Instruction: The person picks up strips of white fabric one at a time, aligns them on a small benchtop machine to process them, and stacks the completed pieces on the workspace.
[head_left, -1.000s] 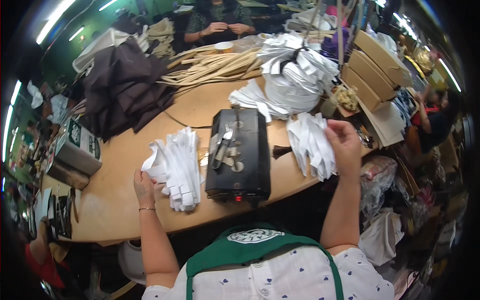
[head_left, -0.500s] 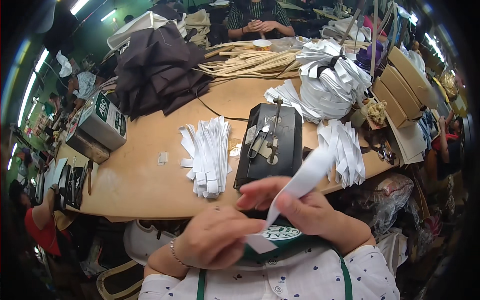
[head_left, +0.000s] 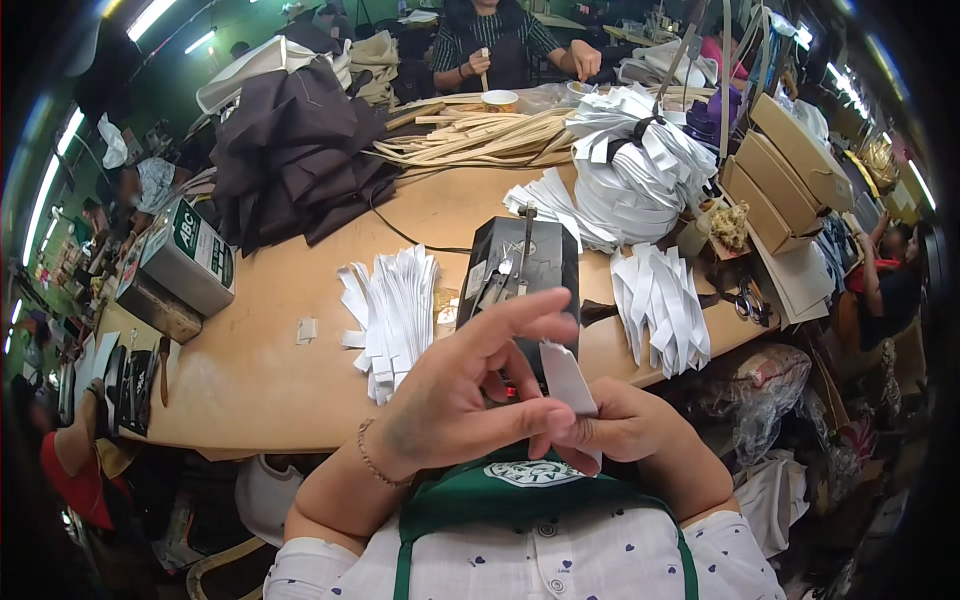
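Observation:
A white fabric strip (head_left: 568, 378) stands folded between the thumb and fingers of my right hand (head_left: 635, 425), just in front of the table edge. My left hand (head_left: 450, 390) is beside it. Its forefinger stretches past the strip's top while its thumb touches the strip close to my right thumb; some of its other fingers are partly hidden. Behind my hands sits a black box-shaped device (head_left: 490, 240) with a metal arm and clip on top. One bundle of white strips (head_left: 392, 320) lies left of the device, another bundle (head_left: 660, 305) to its right.
A large tied bundle of white strips (head_left: 640, 185) is farther back. Dark fabric (head_left: 295, 155) is heaped at the back left, above a metal can (head_left: 190, 250). Tan strips (head_left: 480, 137) lie before a co-worker (head_left: 490, 45). Scissors (head_left: 750, 300) and cardboard boxes (head_left: 770, 190) are at right.
My left hand has risen and spread its forefinger, leaving the strip's lower end. The strip, formerly extended up to the right, now looks folded short in my right hand. The co-worker's hands have separated.

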